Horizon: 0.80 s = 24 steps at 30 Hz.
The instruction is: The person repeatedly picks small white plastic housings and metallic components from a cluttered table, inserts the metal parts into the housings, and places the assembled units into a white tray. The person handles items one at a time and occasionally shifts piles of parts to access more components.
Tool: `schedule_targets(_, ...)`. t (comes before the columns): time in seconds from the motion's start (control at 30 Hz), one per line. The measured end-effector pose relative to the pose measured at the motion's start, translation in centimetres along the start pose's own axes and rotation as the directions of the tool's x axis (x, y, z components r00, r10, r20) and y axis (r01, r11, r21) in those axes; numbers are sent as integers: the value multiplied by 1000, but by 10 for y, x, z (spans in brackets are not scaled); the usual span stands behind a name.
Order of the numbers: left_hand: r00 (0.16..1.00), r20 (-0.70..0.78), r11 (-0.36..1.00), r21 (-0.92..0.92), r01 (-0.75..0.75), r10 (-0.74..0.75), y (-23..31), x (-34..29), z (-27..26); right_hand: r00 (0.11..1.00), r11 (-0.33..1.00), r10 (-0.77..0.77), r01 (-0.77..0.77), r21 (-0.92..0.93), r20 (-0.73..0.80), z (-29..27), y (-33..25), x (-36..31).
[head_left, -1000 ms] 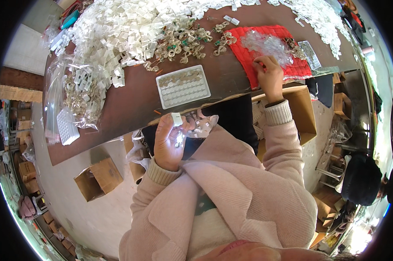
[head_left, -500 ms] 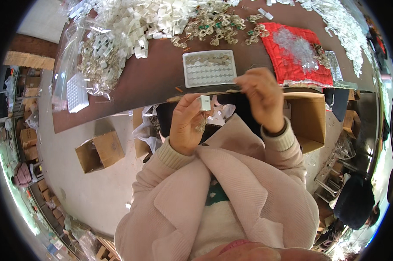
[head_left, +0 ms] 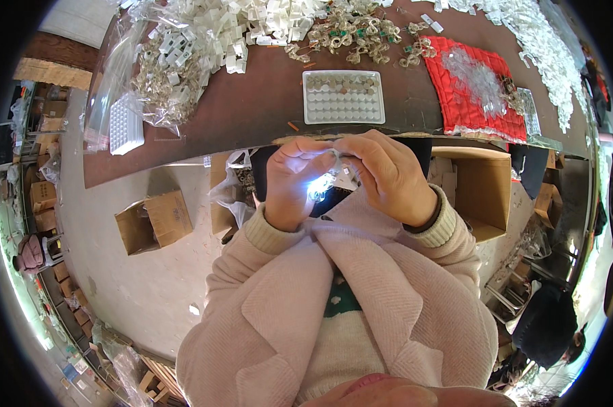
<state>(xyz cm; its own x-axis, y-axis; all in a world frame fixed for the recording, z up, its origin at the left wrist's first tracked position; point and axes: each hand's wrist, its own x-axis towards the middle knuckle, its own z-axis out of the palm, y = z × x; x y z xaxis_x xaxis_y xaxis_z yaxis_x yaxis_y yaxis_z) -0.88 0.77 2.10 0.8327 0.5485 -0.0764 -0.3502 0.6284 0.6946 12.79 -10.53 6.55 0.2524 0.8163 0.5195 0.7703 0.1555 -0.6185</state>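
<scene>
Close in front of my chest, just off the table's near edge, my two hands meet. My left hand (head_left: 286, 184) is closed around a small coiled light string (head_left: 318, 188), which shines bright bluish white beside the palm. My right hand (head_left: 393, 178) pinches with thumb and forefinger at the upper end of the same piece, against the left fingertips. The fingers cover the small white case that belongs to it. Beyond the hands, a white tray (head_left: 344, 117) lies on the table, with small round silvery pieces in its far rows of pockets.
White plastic cases (head_left: 272, 24) and coiled light strings (head_left: 354, 34) are heaped along the brown table (head_left: 252, 102). A red quilted cloth (head_left: 456, 88) bears clear plastic pieces. Cardboard boxes (head_left: 486, 197) stand under the table and on the floor at left (head_left: 161, 220).
My right hand has come from beside the tray's near corner to my left hand. The light string, unlit before, now glows. The white case has gone behind the fingers.
</scene>
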Motion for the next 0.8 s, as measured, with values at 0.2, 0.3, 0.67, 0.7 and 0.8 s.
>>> schedule_targets(0.2, 999, -41, 997, 79, 3, 0, 4, -2, -5, 988, 984, 147, -141, 112, -47, -2, -1, -3)
schedule_targets(0.3, 999, -9, 994, 102, -37, 38, 2, -1, -8, 995, 997, 67, -64, 32, -79, 0, 0, -4)
schedule_targets(0.67, 990, 27, 947, 290, -140, 138, 17, 10, -7, 965, 971, 237, -237, 9, -116, -18, 53, 8)
schedule_targets(0.7, 975, 8, 911, 355, -209, 220, 27, 13, -9, 945, 963, 251, -265, -42, -209, -25, 68, 14)
schedule_targets(0.8, 889, 7, 751, 532, -392, 458, 73, 25, -17, 911, 916, 313, -363, -167, -268, -55, 112, 29)
